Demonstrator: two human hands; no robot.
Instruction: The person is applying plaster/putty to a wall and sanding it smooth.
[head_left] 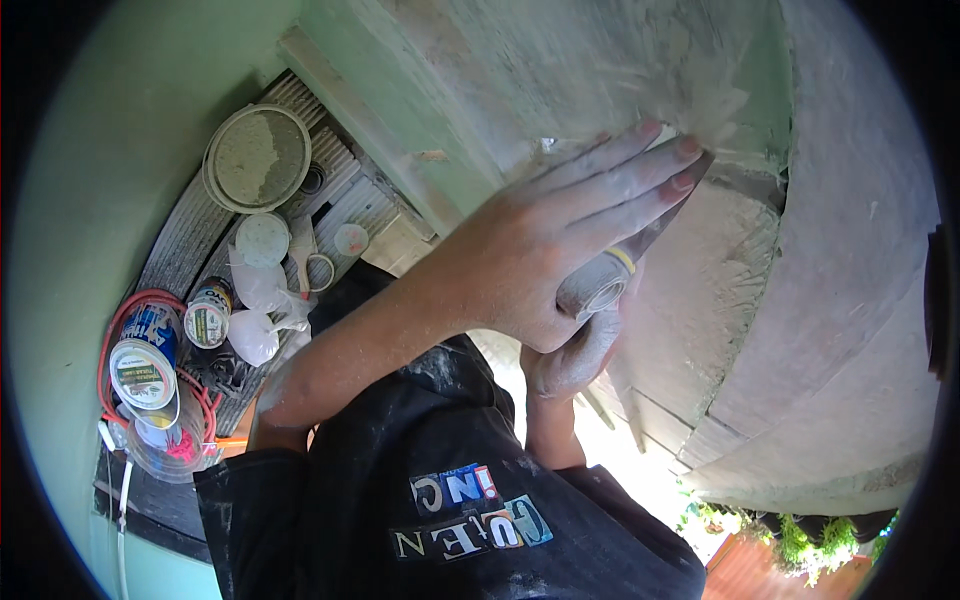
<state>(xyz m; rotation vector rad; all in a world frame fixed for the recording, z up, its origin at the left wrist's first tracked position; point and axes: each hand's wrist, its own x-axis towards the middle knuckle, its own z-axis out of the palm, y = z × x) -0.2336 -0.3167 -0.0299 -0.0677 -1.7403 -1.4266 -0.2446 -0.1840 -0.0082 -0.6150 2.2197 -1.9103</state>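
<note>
Scraper [600, 284]: right hand [575, 365] gripped it, left hand [572, 222] lay flat along it; tilting, we judged, risked gouging adjacent wall [640, 60].

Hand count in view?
2. Left hand: stretched out over a flat-bladed tool. Right hand: lower in the picture, partly hidden behind the left hand and tool. No other hands show.
</note>
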